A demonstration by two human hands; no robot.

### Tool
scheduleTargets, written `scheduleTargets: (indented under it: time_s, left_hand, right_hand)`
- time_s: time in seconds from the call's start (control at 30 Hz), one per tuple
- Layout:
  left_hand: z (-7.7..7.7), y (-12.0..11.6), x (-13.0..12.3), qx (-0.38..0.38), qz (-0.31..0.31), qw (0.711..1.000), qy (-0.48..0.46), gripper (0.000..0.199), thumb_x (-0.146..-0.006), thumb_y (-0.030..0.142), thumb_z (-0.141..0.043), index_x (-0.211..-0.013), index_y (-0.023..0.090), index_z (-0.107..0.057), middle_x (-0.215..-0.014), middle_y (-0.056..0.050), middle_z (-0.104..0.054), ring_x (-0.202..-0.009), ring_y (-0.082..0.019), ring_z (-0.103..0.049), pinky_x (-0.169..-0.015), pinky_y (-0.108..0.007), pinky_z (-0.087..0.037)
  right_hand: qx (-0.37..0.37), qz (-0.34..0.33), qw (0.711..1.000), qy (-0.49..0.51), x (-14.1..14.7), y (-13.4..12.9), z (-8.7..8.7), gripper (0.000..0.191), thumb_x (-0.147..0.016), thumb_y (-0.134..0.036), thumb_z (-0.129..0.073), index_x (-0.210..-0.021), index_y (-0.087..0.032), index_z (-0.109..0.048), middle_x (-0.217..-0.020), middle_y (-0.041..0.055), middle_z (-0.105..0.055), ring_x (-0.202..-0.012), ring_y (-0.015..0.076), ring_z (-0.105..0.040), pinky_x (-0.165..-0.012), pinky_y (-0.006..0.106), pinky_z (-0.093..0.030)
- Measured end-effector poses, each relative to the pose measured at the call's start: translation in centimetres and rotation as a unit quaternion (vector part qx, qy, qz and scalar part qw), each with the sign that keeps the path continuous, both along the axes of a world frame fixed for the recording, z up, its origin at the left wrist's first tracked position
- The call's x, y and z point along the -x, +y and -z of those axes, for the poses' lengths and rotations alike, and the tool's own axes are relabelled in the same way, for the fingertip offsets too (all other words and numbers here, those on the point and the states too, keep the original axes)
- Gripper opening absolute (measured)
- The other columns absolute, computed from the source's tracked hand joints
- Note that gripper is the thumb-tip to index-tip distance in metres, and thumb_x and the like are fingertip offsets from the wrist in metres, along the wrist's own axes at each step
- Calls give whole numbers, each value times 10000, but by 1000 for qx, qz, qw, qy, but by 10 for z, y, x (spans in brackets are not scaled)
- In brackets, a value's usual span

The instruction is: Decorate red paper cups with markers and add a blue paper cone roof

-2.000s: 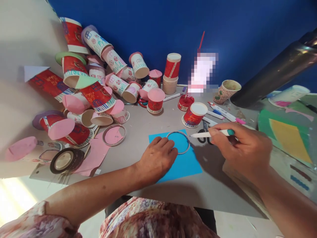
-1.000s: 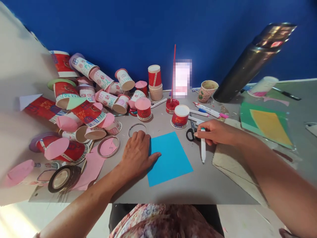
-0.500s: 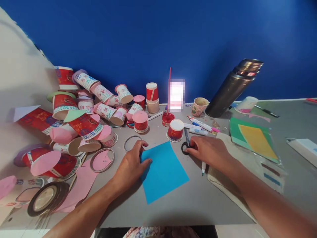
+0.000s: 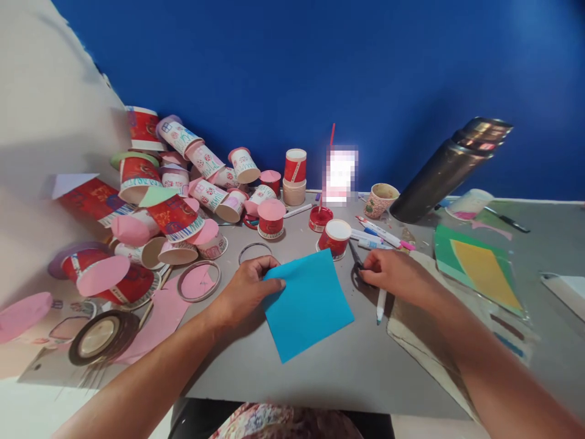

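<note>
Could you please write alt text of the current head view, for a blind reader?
A person's left hand pinches blue paper while the right hand grips scissors at a grey table. A white marker shows just below the right hand. Decorated cups pile up on the left; a black flask stands at the back right.

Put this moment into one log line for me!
left hand: pinching blue rectangular paper sheet | right hand: gripping black-handled metal scissors | slim white marker: under right hand, held or lying unclear

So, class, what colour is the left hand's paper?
The paper is bright blue; see the head view.
</note>
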State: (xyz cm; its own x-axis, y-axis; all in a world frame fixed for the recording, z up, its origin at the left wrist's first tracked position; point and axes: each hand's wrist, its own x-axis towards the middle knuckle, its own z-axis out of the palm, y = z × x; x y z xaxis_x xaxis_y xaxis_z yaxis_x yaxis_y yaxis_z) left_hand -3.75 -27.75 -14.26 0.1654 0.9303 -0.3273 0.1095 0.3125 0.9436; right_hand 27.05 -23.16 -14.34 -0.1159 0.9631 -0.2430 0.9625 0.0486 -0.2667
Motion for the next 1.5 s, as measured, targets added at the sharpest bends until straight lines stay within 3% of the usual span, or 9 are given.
scheduleTargets:
  time_s: [0.17, 0.23, 0.67, 0.8, 0.9, 1.03, 1.23, 1.4, 1.5]
  left_hand:
    - [3, -2, -3, 80, -31, 981, -173, 341, -603, 223, -875, -806, 185, -603, -678, 26, -650, -590, -130, -597, -581, -256, -494]
    - [3, -1, -3, 98, -32, 974, -201, 337, -603, 193, -884, -814, 172, -622, -720, -4, -688, -631, -155, -650, -626, -287, -537]
    - [3, 2, -1, 111, -54, 966, -226, 348, -629, 171, -883, -893, 152, -656, -825, -62, -753, -753, -225, -742, -705, -344, -600]
    - [-1, 2, 0, 101, -54, 968, -221, 333, -627, 185, -882, -876, 145, -665, -775, -48, -739, -683, -191, -709, -648, -303, -585]
    - [-5, 2, 0, 100, -52, 965, -237, 323, -617, 171, -872, -875, 137, -679, -797, -64, -755, -691, -196, -714, -666, -316, -599]
    - [-7, 2, 0, 101, -61, 961, -250, 312, -631, 191, -866, -878, 140, -682, -820, -77, -760, -714, -213, -725, -691, -341, -608]
    - [-8, 2, 2, 95, -73, 954, -275, 368, -620, 213, -846, -949, 152, -691, -885, -87, -765, -786, -261, -746, -704, -369, -609]
    - [-11, 0, 2, 82, -81, 956, -270, 391, -623, 224, -842, -980, 164, -696, -869, -74, -757, -785, -268, -743, -702, -377, -603]
    - [-11, -2, 3, 80, -87, 958, -260, 352, -640, 236, -843, -947, 171, -685, -840, -62, -745, -739, -246, -725, -676, -363, -589]
  right_hand:
    - [49, 1, 986, 156, -48, 10, -1, 269, -802, -422, -631, -895, -195, -741, -698, 26, -747, -645, 211, -657, -580, 307, -441]
    - [71, -14, 984, 165, -59, 12, -2, 312, -772, -424, -657, -934, -182, -769, -679, 28, -739, -638, 219, -647, -579, 316, -443]
    - [83, -44, 994, 48, -63, 14, -7, 214, -781, -357, -653, -715, -195, -776, -708, 63, -752, -667, 240, -643, -607, 341, -438]
    - [70, 11, 991, 114, -71, 10, -19, 234, -802, -386, -679, -680, -196, -741, -678, 71, -700, -612, 201, -560, -597, 354, -396]
    - [42, 99, 942, 318, -76, 5, -29, 283, -835, -488, -747, -848, -207, -784, -870, 133, -752, -540, 136, -465, -535, 358, -344]
    - [20, 121, 834, 538, -59, -1, -24, 490, -594, -572, -948, -919, -248, -774, -900, 95, -726, -539, 112, -402, -488, 325, -319]
    - [168, 4, 831, 530, -1, -14, 3, 731, -626, -882, -765, -798, -178, -672, -734, 50, -609, -634, 153, -477, -543, 284, -333]
    - [225, -61, 817, 528, 18, -28, 7, 735, -677, -920, -688, -728, -197, -566, -605, -56, -347, -557, 98, -251, -505, 270, -193]
    - [235, -66, 813, 529, 19, -32, 8, 742, -684, -930, -669, -707, -199, -541, -611, -59, -315, -566, 97, -227, -519, 280, -173]
